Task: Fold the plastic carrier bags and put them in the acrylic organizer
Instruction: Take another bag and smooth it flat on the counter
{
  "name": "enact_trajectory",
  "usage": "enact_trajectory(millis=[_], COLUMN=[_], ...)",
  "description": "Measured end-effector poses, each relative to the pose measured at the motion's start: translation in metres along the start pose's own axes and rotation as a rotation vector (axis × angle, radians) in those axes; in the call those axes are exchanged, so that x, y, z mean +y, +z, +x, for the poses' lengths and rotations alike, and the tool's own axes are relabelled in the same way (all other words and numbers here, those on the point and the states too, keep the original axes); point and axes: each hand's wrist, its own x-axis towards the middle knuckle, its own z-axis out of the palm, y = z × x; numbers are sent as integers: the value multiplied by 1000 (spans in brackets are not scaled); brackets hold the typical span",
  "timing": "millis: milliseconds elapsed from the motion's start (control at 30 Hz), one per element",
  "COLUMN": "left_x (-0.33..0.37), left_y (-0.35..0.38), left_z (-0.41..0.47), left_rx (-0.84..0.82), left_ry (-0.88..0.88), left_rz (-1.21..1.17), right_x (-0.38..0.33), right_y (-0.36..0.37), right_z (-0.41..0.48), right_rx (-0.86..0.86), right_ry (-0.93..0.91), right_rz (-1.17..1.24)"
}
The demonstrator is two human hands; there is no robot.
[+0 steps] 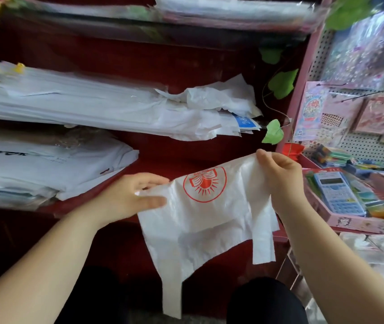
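— What is the setting?
— Dark red shelves (186, 64) fill the back. Flat stacks (81, 106) of white plastic bags lie on them, mostly to the left.
— And the left hand?
— The left hand (130, 195) pinches the left edge of a white bag (209, 220), thumb on the front and fingers curled behind.
— Where is the bag?
— Held in the air in front of the shelves, spread between both hands. Its red logo (204, 187) sits near the top, upside down, and its two handles hang down.
— The right hand?
— The right hand (279, 181) grips the bag's top right corner, thumb and fingers closed on the plastic.
— Farther right?
— Green leaves (282, 84), a pegboard (359, 141) hung with packets, and a blue calculator (338, 195) lying in a pink tray (350, 222).
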Motion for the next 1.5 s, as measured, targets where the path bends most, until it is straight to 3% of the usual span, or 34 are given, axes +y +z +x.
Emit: enact_trajectory(millis=[133,333,500,733,833,900,1000,1067,1167,1333,1500], left_x=[-8,-32,-63,-97,-112,-125,-145,-155,-154,-123,-90], left_y=[11,7,1,12,5,-3,-11,-13,-12,15,69], left_z=[10,23,44,107,131,142,147,144,132,97,66], left_rx=[-6,-14,-145,57,219,354,427,434,327,106,-120], left_ry=[-21,-156,-388,-484,-573,-644,-708,-675,-570,-582,-403], left_rz=[164,60,-81,-52,-127,-158,-111,84,471,791,913], right_x=[4,21,58,107,125,133,145,157,170,172,167], right_y=[-2,-20,-15,27,44,53,61,63,61,55,45], right_z=[2,16,36,95,116,114,92,80,75,80,75], right_rx=[-14,-314,-245,-170,-197,-275,-598,-777,-867,-741,-419], right_ry=[-4,170,222,83,55,-39,-165,-223,-217,-199,-315], right_rz=[-74,-174,-247,-487,-728,-882,-1028,-1169,-1285,-1383,-1383])
